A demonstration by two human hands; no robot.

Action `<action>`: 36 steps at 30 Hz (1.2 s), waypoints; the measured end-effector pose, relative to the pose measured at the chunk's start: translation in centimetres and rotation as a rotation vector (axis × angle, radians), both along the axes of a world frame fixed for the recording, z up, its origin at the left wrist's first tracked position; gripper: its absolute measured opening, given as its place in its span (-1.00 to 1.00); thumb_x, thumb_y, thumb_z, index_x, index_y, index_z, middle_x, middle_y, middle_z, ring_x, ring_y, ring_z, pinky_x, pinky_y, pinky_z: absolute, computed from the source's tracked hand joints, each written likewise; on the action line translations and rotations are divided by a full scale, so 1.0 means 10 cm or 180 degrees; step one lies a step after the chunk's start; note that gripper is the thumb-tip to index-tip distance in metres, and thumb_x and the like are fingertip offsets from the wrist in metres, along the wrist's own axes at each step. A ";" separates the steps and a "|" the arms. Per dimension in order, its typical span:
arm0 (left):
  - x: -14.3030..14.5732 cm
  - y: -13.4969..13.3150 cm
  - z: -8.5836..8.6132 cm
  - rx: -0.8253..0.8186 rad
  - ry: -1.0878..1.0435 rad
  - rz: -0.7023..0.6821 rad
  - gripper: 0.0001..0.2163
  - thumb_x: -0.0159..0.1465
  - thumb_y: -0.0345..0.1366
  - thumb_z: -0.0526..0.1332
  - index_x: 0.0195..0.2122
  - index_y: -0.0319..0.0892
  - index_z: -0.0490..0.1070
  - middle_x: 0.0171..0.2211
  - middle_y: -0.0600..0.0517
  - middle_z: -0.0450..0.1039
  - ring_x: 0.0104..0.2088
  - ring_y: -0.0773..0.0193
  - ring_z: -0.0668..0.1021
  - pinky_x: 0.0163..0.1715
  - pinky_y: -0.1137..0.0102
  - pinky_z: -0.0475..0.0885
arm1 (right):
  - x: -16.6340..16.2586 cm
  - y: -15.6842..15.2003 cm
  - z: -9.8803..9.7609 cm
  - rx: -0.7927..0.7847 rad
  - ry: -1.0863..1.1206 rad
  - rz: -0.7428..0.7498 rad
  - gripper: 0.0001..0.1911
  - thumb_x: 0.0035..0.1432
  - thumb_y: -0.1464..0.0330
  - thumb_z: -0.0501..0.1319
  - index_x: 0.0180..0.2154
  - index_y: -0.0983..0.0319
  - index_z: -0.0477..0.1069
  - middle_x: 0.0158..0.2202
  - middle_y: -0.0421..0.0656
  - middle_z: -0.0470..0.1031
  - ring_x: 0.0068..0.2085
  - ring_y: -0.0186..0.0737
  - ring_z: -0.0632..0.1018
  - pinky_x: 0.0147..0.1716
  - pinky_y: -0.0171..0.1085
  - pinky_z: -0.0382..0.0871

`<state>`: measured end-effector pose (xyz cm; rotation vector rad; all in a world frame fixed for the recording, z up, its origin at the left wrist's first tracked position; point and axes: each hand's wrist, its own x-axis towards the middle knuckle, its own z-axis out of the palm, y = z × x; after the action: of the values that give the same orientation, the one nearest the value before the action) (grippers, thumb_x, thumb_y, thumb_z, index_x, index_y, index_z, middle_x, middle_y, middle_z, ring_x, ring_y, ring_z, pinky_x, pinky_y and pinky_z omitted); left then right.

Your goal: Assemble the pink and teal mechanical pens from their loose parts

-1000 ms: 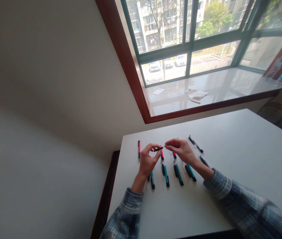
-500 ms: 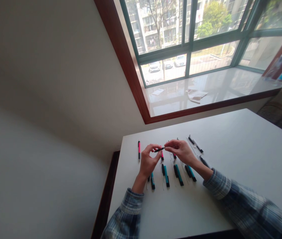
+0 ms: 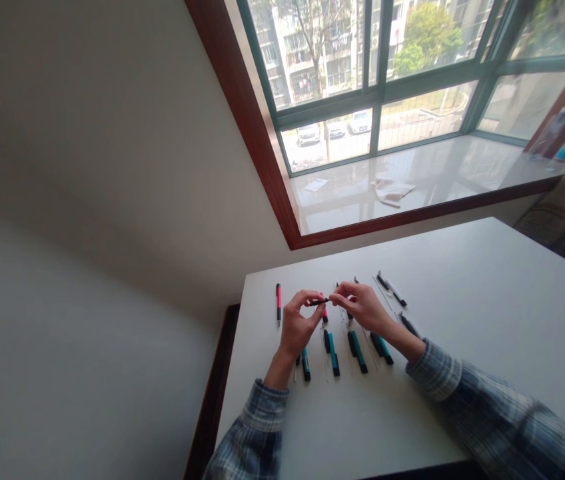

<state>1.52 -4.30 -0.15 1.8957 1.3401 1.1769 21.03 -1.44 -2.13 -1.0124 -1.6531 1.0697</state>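
My left hand [image 3: 296, 323] pinches a small black pen part [image 3: 318, 302] above the white table [image 3: 462, 313]. My right hand [image 3: 361, 304] meets it from the right, its fingertips closed on the part's other end; whether it also holds a small piece of its own I cannot make out. Below the hands lie several teal and black pen barrels [image 3: 357, 351] in a row. A whole pink pen [image 3: 278, 301] lies alone at the left. Pink parts [image 3: 324, 313] show just under my fingers.
More black pen parts [image 3: 390, 288] lie to the right of my hands. Behind the table is a window ledge [image 3: 412, 183] with a crumpled cloth [image 3: 391, 190] and a paper. The table's left edge drops to a dark floor.
My right hand has moved left to meet the black part held in my left hand. The two hands are now joined on it.
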 end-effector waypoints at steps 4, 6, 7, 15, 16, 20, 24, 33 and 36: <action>0.01 -0.01 0.01 0.0030 -0.0085 -0.0080 -0.95 0.31 -0.31 0.30 -0.22 -0.10 0.54 -0.19 -0.01 0.61 -0.14 0.16 0.59 -0.14 0.27 0.47 | 0.00 -0.02 0.02 0.0064 -0.0056 0.0011 -0.55 0.31 0.00 0.25 -0.42 0.21 0.53 -0.46 -0.19 0.59 -0.42 -0.25 0.54 -0.38 -0.30 0.38; 0.01 -0.01 0.02 0.0026 -0.0105 -0.0103 -0.95 0.31 -0.31 0.30 -0.23 -0.10 0.54 -0.19 -0.01 0.60 -0.13 0.16 0.59 -0.14 0.27 0.47 | 0.00 -0.02 0.02 0.0098 -0.0058 0.0041 -0.54 0.33 0.00 0.23 -0.43 0.21 0.53 -0.46 -0.19 0.58 -0.42 -0.25 0.54 -0.39 -0.30 0.37; 0.01 -0.01 0.02 0.0014 -0.0099 -0.0101 -0.95 0.31 -0.31 0.30 -0.23 -0.10 0.54 -0.19 -0.01 0.60 -0.13 0.16 0.59 -0.14 0.27 0.47 | 0.00 -0.02 0.02 0.0105 -0.0064 0.0057 -0.53 0.34 0.00 0.22 -0.43 0.21 0.53 -0.46 -0.19 0.58 -0.42 -0.25 0.54 -0.39 -0.30 0.37; 0.00 0.00 0.01 -0.0043 -0.0234 -0.0043 -0.94 0.30 -0.29 0.32 -0.23 -0.11 0.55 -0.21 -0.01 0.61 -0.14 0.17 0.59 -0.14 0.28 0.45 | 0.01 -0.04 0.10 0.0116 0.0000 0.0064 -0.67 0.38 0.10 0.21 -0.22 0.20 0.58 -0.28 -0.15 0.64 -0.30 -0.23 0.58 -0.34 -0.30 0.43; 0.00 0.00 0.01 -0.0048 -0.0266 -0.0026 -0.94 0.30 -0.28 0.32 -0.23 -0.12 0.55 -0.21 -0.01 0.61 -0.14 0.17 0.59 -0.13 0.29 0.45 | 0.02 -0.05 0.12 0.0152 0.0039 0.0116 -0.71 0.35 0.12 0.25 -0.17 0.19 0.58 -0.23 -0.14 0.64 -0.27 -0.22 0.58 -0.33 -0.30 0.44; 0.00 0.01 -0.01 -0.0046 -0.0379 -0.0040 -0.94 0.29 -0.30 0.33 -0.24 -0.14 0.55 -0.22 -0.01 0.60 -0.15 0.19 0.59 -0.12 0.30 0.44 | 0.02 -0.04 0.11 0.0339 0.0050 0.0230 -0.78 0.32 0.18 0.29 -0.15 0.19 0.58 -0.19 -0.13 0.64 -0.25 -0.23 0.58 -0.32 -0.30 0.46; 0.00 0.01 -0.01 -0.0056 -0.0370 -0.0055 -0.94 0.28 -0.30 0.34 -0.25 -0.13 0.56 -0.23 -0.01 0.60 -0.16 0.18 0.59 -0.12 0.30 0.44 | 0.01 -0.03 0.07 0.0421 -0.0230 0.0092 -0.74 0.36 0.17 0.24 -0.27 0.20 0.57 -0.35 -0.17 0.60 -0.33 -0.26 0.55 -0.33 -0.29 0.43; 0.00 0.02 -0.01 -0.0090 -0.0341 -0.0084 -0.93 0.28 -0.29 0.35 -0.24 -0.14 0.56 -0.22 -0.02 0.60 -0.16 0.17 0.59 -0.12 0.29 0.45 | 0.02 -0.04 0.08 0.0648 -0.0681 0.0166 -0.69 0.41 0.17 0.19 -0.32 0.21 0.51 -0.40 -0.18 0.56 -0.41 -0.28 0.50 -0.39 -0.30 0.36; 0.00 0.02 -0.01 -0.0107 -0.0327 -0.0086 -0.92 0.29 -0.29 0.34 -0.23 -0.14 0.56 -0.21 -0.02 0.60 -0.15 0.17 0.59 -0.11 0.28 0.45 | 0.02 -0.04 0.09 0.0599 -0.0622 0.0260 -0.74 0.42 0.19 0.18 -0.23 0.21 0.53 -0.34 -0.17 0.59 -0.38 -0.28 0.52 -0.37 -0.31 0.37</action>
<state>1.55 -4.14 -0.26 1.7993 1.2680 1.2136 21.26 -1.86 -1.24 -0.9564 -1.9286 0.8697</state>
